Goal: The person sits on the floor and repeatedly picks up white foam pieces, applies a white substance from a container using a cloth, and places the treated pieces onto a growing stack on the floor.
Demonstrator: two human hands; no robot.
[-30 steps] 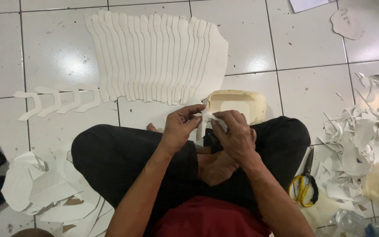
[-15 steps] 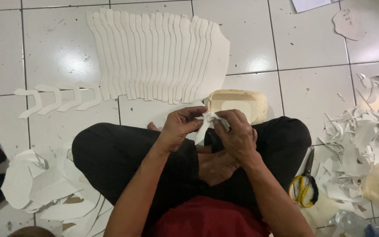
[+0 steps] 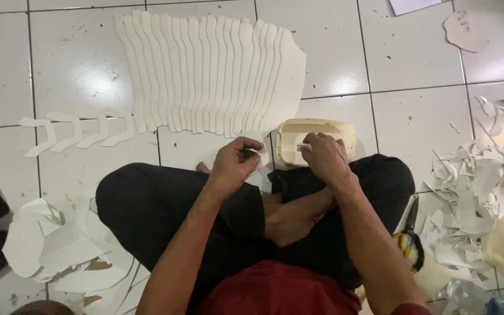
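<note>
The person sits cross-legged on the white tiled floor (image 3: pixel 77 52). The left hand (image 3: pixel 234 166) is closed around a small white cut piece (image 3: pixel 260 155); the thumb and fingers pinch it near its edge, just above the left knee, so this grip is shut on the piece. The right hand (image 3: pixel 324 157) rests at the rim of a cream plastic tub (image 3: pixel 333 129) that stands on the floor just in front of the legs. Its fingers are curled over something small and white at the tub opening, but I cannot tell if they really hold it or only touch it.

The piece looks thin and light, like sheet foam or card, and it probably bends easily; I think a soft pinch at the edge is enough, and a hard squeeze may crease it.

Beyond the tub lies a row of overlapping white panels (image 3: pixel 217 76), laid like a fan, and to the left of it some curved white strips (image 3: pixel 77 128). At the right there is a heap of white offcuts (image 3: pixel 479 198), and scissors with yellow handles (image 3: pixel 409 239) lie beside the right leg. More white shapes (image 3: pixel 48 251) lie by the left knee
</note>
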